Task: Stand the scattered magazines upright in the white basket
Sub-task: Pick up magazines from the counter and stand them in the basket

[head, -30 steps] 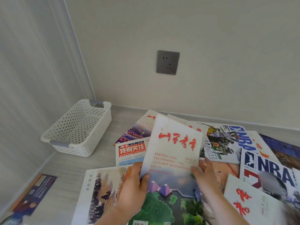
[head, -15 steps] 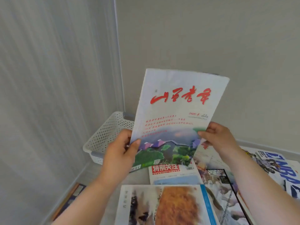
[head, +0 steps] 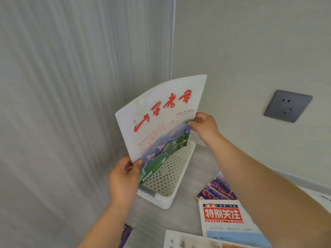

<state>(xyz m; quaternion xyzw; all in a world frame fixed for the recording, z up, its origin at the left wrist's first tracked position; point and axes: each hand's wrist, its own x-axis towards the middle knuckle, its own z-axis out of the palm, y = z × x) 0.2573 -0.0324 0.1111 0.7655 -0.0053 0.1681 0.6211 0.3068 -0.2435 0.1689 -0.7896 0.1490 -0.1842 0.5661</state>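
- The left hand [head: 123, 178] has its grip clamped on a magazine [head: 161, 122] at the lower corner.
- The right hand [head: 202, 126] pinches its right edge.
- The basket [head: 168, 178] shows just below, centre frame.

Grey socket [head: 288, 106] on beige wall [head: 250, 42] (plate looks tilted in this view), ribbed grey panel [head: 71, 86] at left, grey floor [head: 200, 161] below.

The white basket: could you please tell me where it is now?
In the head view, the white basket sits on the floor at lower centre, near the left wall, partly hidden behind the held magazine and left of the red-titled magazine.
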